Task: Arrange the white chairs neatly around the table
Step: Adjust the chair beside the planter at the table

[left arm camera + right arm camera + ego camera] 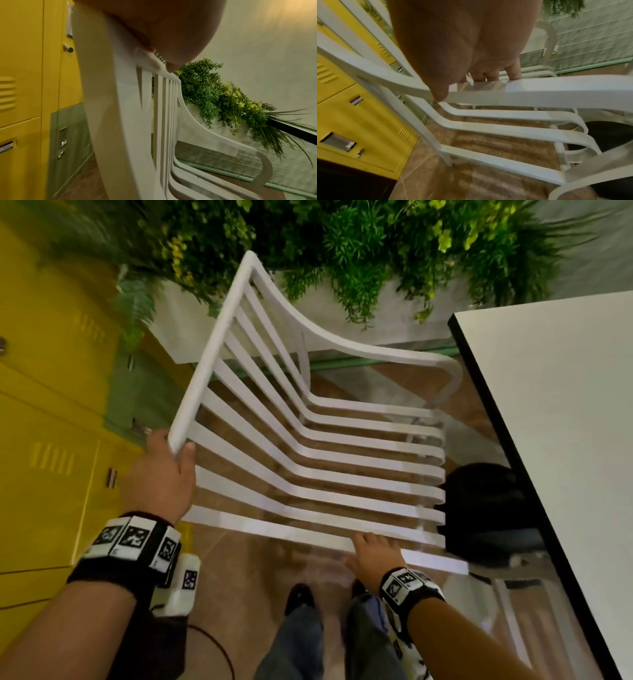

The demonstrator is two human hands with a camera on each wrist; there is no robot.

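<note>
A white slatted armchair (308, 440) stands in front of me, its seat front facing the white table (565, 422) with a black edge at the right. My left hand (164, 470) grips the near top corner of the chair's backrest. In the left wrist view the thumb of that left hand (163, 33) presses on the chair's top rail (154, 65). My right hand (370, 556) holds the near armrest. In the right wrist view the right hand (462, 47) has its fingers curled over this armrest (539, 88). The chair's legs are mostly hidden.
Yellow lockers (44, 440) line the left side. A white planter with green plants (342, 251) runs along the back. A black object (486, 508) sits on the floor at the table's edge. Another white frame (513, 621) shows at lower right. My feet (301, 597) are on brown tiles.
</note>
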